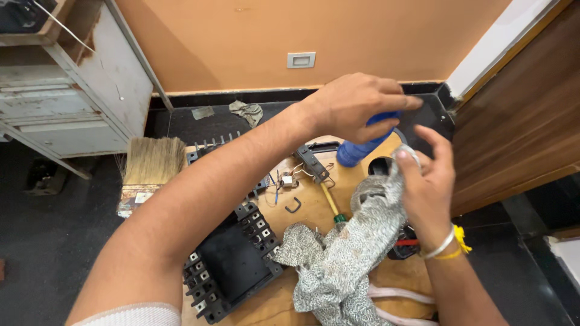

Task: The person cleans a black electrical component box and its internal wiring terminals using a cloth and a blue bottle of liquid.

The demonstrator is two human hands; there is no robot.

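**Q:** What do your hands have hold of?

**A:** My left hand (pixel 356 104) is closed around the top of a blue plastic bottle (pixel 357 148), which tilts over the work at about one o'clock from the middle of the view. My right hand (pixel 426 184) pinches the bunched upper end of a grey speckled cloth (pixel 344 253) between thumb and fingers, just under the bottle's upper end; whether the two touch is hidden by my fingers. The rest of the cloth trails down toward six o'clock.

**Q:** What lies around them?

**A:** A wooden board (pixel 314 208) carries a black rectangular electrical module with rows of screw terminals (pixel 232 262) at seven o'clock, a yellow-handled screwdriver (pixel 331 202) near the centre, and small wired parts (pixel 289 180) above it. A wide bristle brush (pixel 151 166) rests at nine o'clock, off the board.

**Q:** Which step does this look like?

**A:** I judge I am wetting the cloth from the bottle. The next move calls for a steady tilt with the cloth kept right beneath, so nothing drips onto the terminals.
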